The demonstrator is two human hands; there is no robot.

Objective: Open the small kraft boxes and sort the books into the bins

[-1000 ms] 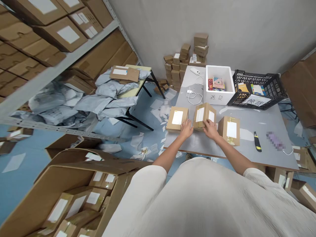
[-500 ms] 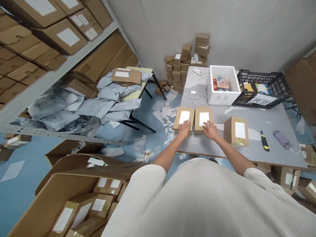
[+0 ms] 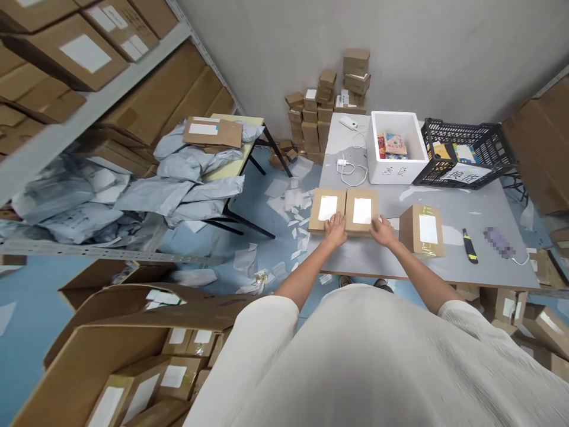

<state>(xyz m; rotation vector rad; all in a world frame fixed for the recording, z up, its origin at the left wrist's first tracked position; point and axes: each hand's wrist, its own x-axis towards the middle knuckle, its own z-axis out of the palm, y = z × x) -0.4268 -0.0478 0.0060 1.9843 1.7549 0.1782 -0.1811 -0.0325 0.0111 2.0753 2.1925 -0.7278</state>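
Two flat cardboard boxes with white labels lie side by side near the front left of the grey table. My left hand rests on the lower right part of the left box, beside the seam, with its fingers apart. At the right side of the right box, my right hand touches the edge with slightly bent fingers. A taller taped cardboard box stands right of that hand. Farther right lies a black and yellow box cutter.
Behind are a white foam box and a black plastic crate with small packets. A charger cable lies near the table's left edge. Left are grey parcels, shelving and a large carton of boxes. Paper scraps litter the floor.
My left hand has slid right, off the left box's label toward the seam. My right hand has moved off the right box's label to its right edge. The view has shifted slightly.
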